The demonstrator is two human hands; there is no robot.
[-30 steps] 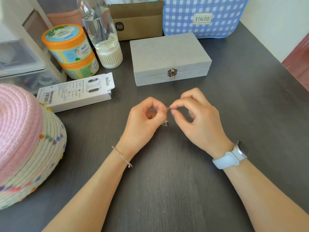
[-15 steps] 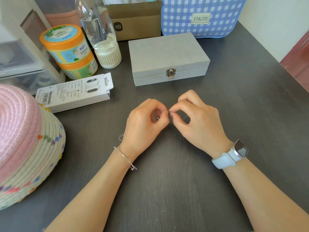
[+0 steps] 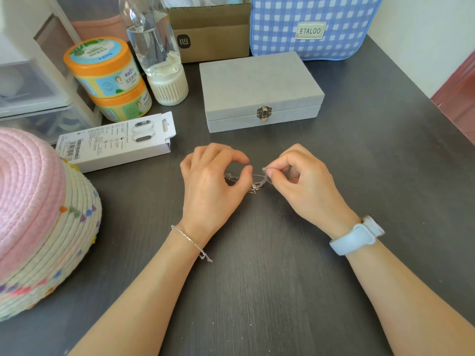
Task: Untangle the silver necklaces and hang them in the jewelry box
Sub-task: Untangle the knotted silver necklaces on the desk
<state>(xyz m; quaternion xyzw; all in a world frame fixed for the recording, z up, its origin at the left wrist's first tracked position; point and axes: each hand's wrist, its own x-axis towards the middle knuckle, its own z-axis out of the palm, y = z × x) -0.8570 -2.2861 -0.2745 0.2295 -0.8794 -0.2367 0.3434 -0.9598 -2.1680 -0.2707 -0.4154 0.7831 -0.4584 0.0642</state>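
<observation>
Hands (image 3: 213,181) apart, necklaces (image 3: 254,185) stretched

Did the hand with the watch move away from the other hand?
Yes. The right hand has pulled off to the right: it was level with the clasp on the jewelry box, now it sits right of it, stretching the necklaces.

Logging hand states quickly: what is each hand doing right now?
Left hand: pinching the tangled silver necklaces.
Right hand: pinching the same chain, near one end.
</observation>
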